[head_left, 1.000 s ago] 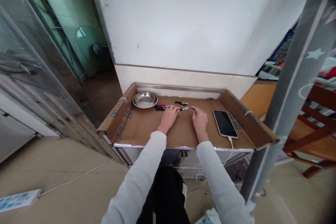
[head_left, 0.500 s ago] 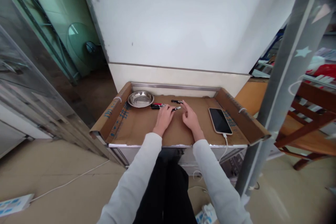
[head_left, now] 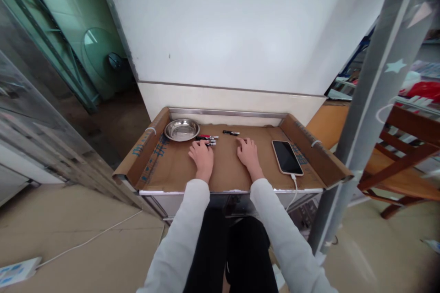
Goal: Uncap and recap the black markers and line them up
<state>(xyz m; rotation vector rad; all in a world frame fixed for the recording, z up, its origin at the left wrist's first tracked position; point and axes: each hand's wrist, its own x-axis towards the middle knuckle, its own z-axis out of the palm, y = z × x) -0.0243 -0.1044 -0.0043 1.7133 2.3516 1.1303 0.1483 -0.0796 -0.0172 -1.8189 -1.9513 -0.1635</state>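
on brown cardboard-lined worktop (head_left: 227,171), from left: round shiny metal bowl (head_left: 182,136); left hand (head_left: 202,158) palm down, fingers bent over slim black pale-ended pens (head_left: 211,143), cannot tell if gripping; slim red pen (head_left: 207,136) just beyond, near bowl; short black pen with pale end (head_left: 231,132) lying apart; right hand (head_left: 248,153) loosely open, nothing held; black-screened phone (head_left: 288,158), white cable (head_left: 294,187) plugged in
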